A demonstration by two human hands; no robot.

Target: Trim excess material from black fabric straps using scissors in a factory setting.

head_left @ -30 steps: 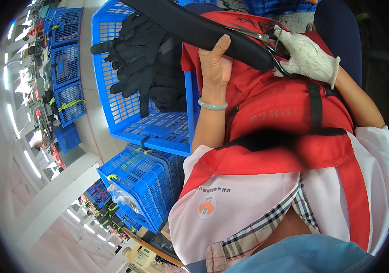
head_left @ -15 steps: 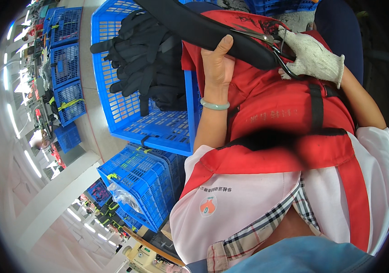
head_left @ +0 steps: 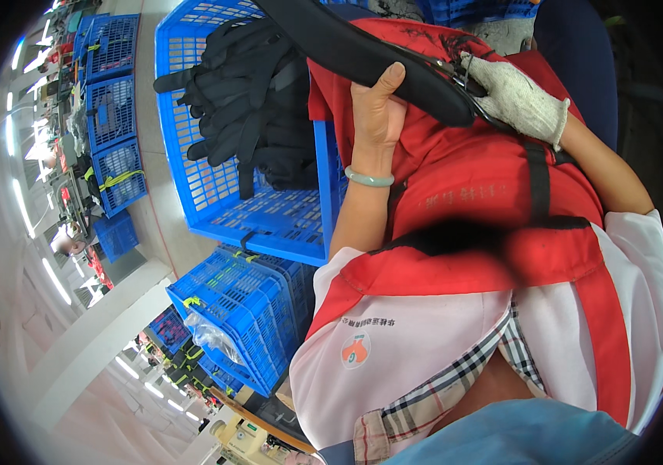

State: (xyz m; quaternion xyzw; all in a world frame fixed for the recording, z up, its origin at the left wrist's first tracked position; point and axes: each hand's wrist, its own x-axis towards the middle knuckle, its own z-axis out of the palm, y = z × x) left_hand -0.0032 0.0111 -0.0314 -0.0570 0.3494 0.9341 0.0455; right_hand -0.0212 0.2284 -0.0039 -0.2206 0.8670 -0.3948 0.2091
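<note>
A long black padded strap (head_left: 362,58) stretches from the top edge down across my lap, over a red apron (head_left: 471,174). Bare, with a pale bangle at the wrist, my left hand (head_left: 378,108) grips the strap, thumb on top and fingers beneath it. My right hand (head_left: 517,97), in a white knitted glove, is closed round the black handles of a pair of scissors (head_left: 480,108). Their metal blades lie along the strap's far edge near its rounded end, partly hidden behind it. Dark thread scraps (head_left: 452,43) are scattered on the apron beyond the strap.
Beside my left arm stands a blue plastic crate (head_left: 262,232) heaped with black straps (head_left: 246,101). Another blue crate (head_left: 231,310) with a clear plastic bag is nearer on the left. Blue crates (head_left: 113,105) line the floor farther left.
My right hand and the scissors have shifted slightly left, and the blades have moved closer along the strap's edge. The strap and my left hand have shifted slightly right.
</note>
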